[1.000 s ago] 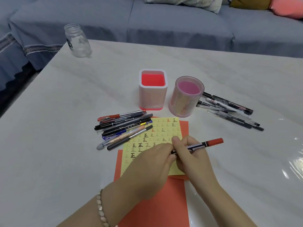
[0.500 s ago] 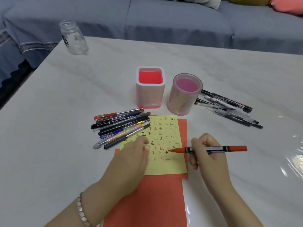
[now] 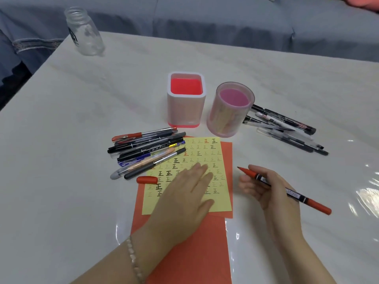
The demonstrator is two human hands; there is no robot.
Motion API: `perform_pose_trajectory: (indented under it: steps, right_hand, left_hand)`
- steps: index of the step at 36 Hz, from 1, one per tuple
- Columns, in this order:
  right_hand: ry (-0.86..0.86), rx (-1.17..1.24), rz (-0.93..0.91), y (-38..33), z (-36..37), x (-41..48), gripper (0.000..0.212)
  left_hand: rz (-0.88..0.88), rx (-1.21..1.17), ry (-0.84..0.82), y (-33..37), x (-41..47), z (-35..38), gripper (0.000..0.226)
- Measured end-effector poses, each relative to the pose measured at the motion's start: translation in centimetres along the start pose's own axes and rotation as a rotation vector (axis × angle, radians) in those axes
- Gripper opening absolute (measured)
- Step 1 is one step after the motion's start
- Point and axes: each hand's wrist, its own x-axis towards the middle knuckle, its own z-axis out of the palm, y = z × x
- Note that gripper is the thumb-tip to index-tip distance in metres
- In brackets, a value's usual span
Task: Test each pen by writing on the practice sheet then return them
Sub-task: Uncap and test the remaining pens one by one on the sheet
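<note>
A yellow practice sheet (image 3: 217, 152) with rows of printed characters lies on red paper (image 3: 190, 253). My left hand (image 3: 184, 197) presses flat on the sheet with straight fingers. My right hand (image 3: 266, 189) holds an uncapped red pen (image 3: 287, 191) just right of the sheet, its tip pointing up and left above the table. The pen's red cap (image 3: 147, 179) lies at the sheet's left edge. A pile of several pens (image 3: 143, 150) sits to the sheet's upper left, and another group of pens (image 3: 287, 128) lies right of the round holder.
A square pen holder (image 3: 185, 117) with a red inside and a round pink holder (image 3: 229, 119) stand behind the sheet. A clear glass jar (image 3: 85, 31) stands at the table's far left corner. A grey sofa (image 3: 225, 21) runs behind the white table (image 3: 71, 119).
The pen was uncapped, and the cap now lies at the sheet's left edge. My left hand moved flat onto the sheet. My right hand turned the pen, tip up-left, beside the sheet.
</note>
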Motion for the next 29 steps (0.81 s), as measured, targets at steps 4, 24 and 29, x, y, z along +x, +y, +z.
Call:
perform_pose_trajectory:
  steps: [4, 24, 29]
  right_hand:
    - [0.016, -0.084, -0.041, 0.1, 0.0, 0.1, 0.028]
    - [0.198, -0.288, -0.168, 3.6, 2.8, 0.5, 0.037]
    - [0.206, -0.319, -0.189, 3.8, 2.8, 0.6, 0.033]
  left_hand:
    - [-0.028, 0.058, -0.098, 0.1, 1.3, 1.0, 0.060]
    - [-0.078, 0.080, -0.014, -0.2, 1.6, 2.3, 0.067]
    - [-0.090, 0.063, -0.011, -0.1, 1.6, 2.4, 0.067]
